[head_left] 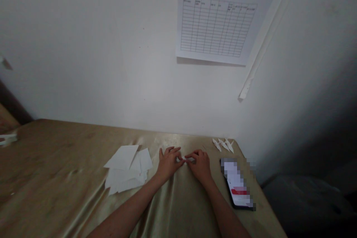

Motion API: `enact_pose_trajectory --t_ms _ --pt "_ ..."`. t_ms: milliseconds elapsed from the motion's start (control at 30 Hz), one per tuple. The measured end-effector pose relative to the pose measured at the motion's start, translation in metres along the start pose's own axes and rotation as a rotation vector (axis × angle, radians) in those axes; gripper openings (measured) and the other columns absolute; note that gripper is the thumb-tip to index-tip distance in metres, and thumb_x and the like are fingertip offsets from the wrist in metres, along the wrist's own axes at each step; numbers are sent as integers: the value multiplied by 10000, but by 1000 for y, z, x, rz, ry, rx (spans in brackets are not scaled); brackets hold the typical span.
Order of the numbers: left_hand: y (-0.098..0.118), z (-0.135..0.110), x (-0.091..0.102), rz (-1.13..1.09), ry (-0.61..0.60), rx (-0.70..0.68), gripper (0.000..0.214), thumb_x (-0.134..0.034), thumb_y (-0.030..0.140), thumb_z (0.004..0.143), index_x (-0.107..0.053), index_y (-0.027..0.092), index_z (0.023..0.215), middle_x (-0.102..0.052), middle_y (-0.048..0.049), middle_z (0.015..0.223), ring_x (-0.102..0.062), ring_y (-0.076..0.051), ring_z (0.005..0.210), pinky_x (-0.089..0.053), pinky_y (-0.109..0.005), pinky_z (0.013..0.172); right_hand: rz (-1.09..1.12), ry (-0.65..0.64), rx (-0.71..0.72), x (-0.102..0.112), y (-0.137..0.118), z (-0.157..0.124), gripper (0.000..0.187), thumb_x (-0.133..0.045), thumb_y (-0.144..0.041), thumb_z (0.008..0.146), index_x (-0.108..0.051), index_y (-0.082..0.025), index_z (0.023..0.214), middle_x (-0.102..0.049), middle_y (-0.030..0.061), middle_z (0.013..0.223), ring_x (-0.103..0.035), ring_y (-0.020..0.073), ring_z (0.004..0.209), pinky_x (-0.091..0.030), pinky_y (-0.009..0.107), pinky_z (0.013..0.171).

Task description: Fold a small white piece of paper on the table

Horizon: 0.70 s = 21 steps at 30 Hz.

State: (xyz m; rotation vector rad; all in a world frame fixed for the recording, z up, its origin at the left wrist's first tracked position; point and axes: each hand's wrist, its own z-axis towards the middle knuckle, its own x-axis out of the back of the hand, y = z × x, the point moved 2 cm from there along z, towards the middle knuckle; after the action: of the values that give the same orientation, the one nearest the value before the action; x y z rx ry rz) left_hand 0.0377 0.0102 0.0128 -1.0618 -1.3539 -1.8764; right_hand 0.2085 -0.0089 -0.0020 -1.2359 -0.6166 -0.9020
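Note:
Between my fingertips is a small piece of white paper (184,158), mostly covered by the fingers, so its shape cannot be made out. My left hand (169,160) pinches it from the left with thumb and index finger, the other fingers raised. From the right, my right hand (199,161) pinches the same piece. Left of my hands lies a loose pile of white paper sheets (125,169), overlapping at odd angles. Three small folded white paper pieces (223,145) with pointed ends lie in a row at the table's far right corner.
A phone (237,184) with a lit screen lies right of my right arm. The table has a wrinkled gold cloth (69,171) and meets a white wall (111,63). A printed table sheet (220,22) hangs there. A dark rounded object (306,200) stands beyond the right edge.

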Motion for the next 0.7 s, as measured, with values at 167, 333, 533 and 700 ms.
enact_pose_trajectory --t_ms 167,333,533,700 --pt "2 0 1 15 -8 7 44 -728 320 855 -726 277 850 -630 11 1451 -449 -325 1415 -109 -746 1177 -17 -19 2 0 0 2 239 -716 -269 851 -794 -400 1034 -674 30 1102 -574 228 1107 -365 346 1045" --pt "-4 3 3 0 -40 -13 34 -705 282 858 -731 301 871 -629 27 1450 -461 -305 1400 -126 -728 1180 -37 -59 15 -2 7 6 340 -691 -201 836 -781 -407 1091 -680 28 1129 -581 222 1105 -377 331 1026" --pt "-13 5 3 -36 -66 -23 66 -702 280 858 -740 324 891 -630 39 1449 -447 -285 1419 -107 -703 1196 27 -99 25 -5 16 8 447 -638 -117 819 -762 -388 1151 -676 32 1173 -564 236 1147 -374 332 1034" --pt "-17 3 2 -49 -73 -28 87 -684 289 878 -752 332 912 -627 32 1454 -436 -277 1432 -100 -688 1205 65 -106 30 -4 18 5 444 -633 -108 824 -761 -374 1155 -680 28 1155 -554 237 1144 -369 333 1041"
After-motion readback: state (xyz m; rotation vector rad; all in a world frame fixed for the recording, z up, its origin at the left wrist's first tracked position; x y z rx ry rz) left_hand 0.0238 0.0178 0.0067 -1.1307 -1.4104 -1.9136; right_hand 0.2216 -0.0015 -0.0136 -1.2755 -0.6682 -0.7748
